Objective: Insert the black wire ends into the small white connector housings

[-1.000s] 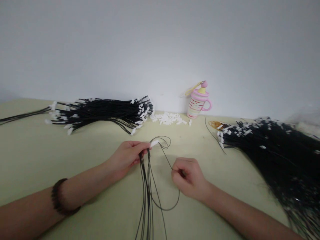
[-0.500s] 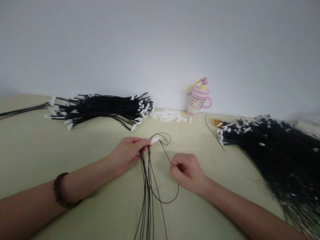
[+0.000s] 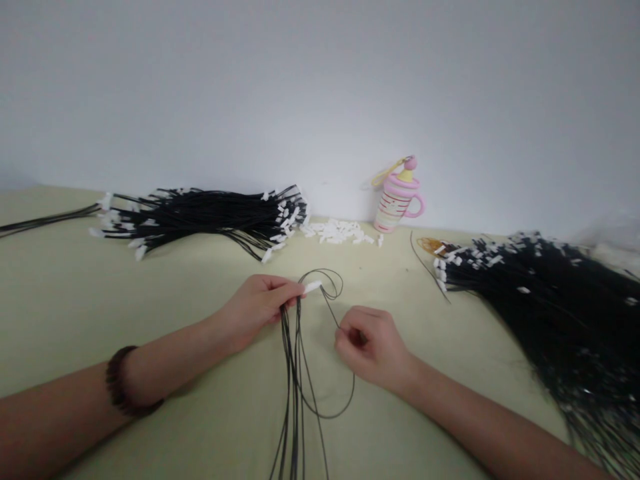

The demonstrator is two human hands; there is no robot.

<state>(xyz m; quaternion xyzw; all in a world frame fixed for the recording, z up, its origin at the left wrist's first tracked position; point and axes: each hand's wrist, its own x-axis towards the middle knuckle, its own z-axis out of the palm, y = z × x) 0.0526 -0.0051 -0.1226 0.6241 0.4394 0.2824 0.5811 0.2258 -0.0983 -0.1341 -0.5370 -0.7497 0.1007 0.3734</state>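
Between thumb and fingers, my left hand (image 3: 267, 300) pinches the near end of a small white plastic piece (image 3: 313, 287). Several thin black cords (image 3: 293, 400) hang down from that hand toward the front of the table. Loops of black cord (image 3: 333, 272) curl around the white piece's far end. One strand runs from there to my right hand (image 3: 373, 343), which is closed, thumb against curled forefinger, on the cord. Below the right hand the same cord sags in a loose loop (image 3: 327, 417) back toward the hanging bunch. The fingertips of my left hand partly cover the white piece.
A pile of black cords with white ends (image 3: 210, 213) lies at the back left, a larger one (image 3: 540, 287) at the right. Loose white pieces (image 3: 335, 231) sit beside a pink striped cup (image 3: 393, 207) near the wall. A single cord (image 3: 425, 265) lies near an amber bundle (image 3: 430, 245).
My right hand has moved slightly left, closer to the white piece. The white piece has shifted a little right and down, and the sagging loop hangs slightly lower.
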